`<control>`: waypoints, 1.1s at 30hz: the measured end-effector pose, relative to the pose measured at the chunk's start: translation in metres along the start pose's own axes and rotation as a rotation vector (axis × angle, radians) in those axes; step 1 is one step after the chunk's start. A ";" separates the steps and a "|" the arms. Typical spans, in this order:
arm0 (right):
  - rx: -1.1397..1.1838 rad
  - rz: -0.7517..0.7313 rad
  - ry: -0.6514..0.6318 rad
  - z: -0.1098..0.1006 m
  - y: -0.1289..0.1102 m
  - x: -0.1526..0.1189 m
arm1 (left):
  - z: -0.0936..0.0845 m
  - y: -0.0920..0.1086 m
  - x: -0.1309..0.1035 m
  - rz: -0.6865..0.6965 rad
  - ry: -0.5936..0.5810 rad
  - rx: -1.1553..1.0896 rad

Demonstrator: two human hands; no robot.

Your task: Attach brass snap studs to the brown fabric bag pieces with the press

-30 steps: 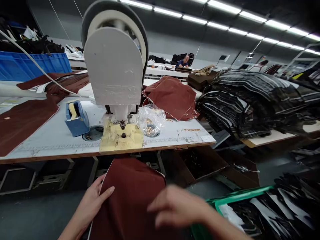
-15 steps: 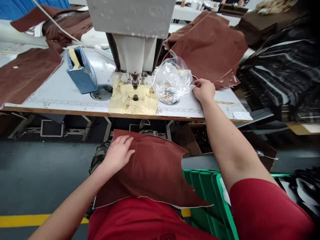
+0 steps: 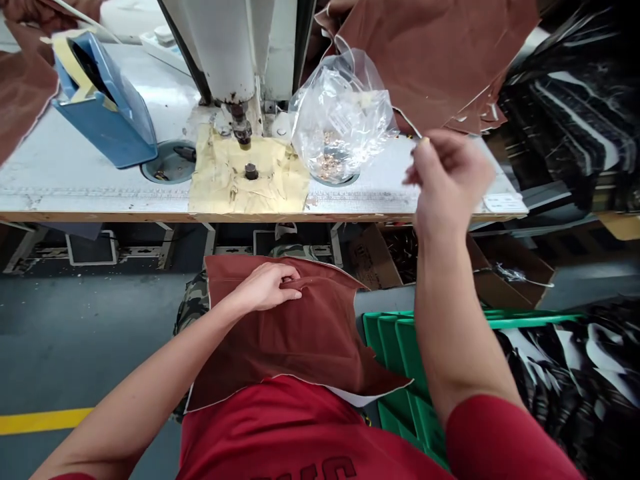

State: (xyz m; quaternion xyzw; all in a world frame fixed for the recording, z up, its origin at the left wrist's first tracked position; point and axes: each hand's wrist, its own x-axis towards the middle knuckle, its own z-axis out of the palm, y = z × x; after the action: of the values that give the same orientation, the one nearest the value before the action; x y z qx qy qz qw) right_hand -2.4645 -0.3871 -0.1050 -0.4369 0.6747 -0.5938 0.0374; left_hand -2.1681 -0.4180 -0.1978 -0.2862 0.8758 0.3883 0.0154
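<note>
A piece of brown fabric (image 3: 300, 340) with pale cut edges lies across my lap. My left hand (image 3: 273, 287) rests on its upper part, a small fold pinched between thumb and fingers. Raised over the right end of the worktable, my right hand (image 3: 450, 177) is blurred, its fingers curled together; anything in them is too small to make out. Left of it a clear plastic bag (image 3: 345, 120) with small copper-coloured bits sits over a round tray. A press machine (image 3: 240, 123) stands mid-table, its punch above a small dark die (image 3: 251, 171) on taped yellow paper.
A blue tape dispenser (image 3: 113, 107) stands left of the machine beside a round recessed tray (image 3: 170, 170). More brown fabric (image 3: 430, 60) is piled at the back right. A green crate (image 3: 400, 360) and cardboard boxes (image 3: 370, 257) are below the table's right side.
My right hand has lifted from the tabletop beside the plastic bag. My left hand, flat with fingers spread before, has closed on a fold of the fabric. The view has moved nearer the table.
</note>
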 end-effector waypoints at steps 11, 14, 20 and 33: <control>0.303 0.351 -1.012 0.042 0.057 -0.143 | 0.008 0.010 -0.009 0.000 0.009 0.058; 0.344 0.332 -0.978 0.043 0.053 -0.141 | 0.005 0.018 -0.017 0.045 0.048 0.074; 0.095 -0.074 -0.859 0.010 -0.002 -0.160 | -0.022 0.035 -0.044 0.134 -0.007 0.072; 0.018 -0.553 -0.388 -0.013 -0.038 -0.160 | -0.055 0.064 -0.058 0.155 0.019 0.071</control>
State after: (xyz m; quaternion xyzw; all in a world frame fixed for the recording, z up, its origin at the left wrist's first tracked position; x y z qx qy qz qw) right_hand -2.3526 -0.2726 -0.1441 -0.7081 0.5056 -0.4929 0.0063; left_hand -2.1418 -0.3939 -0.1021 -0.2205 0.9087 0.3542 -0.0130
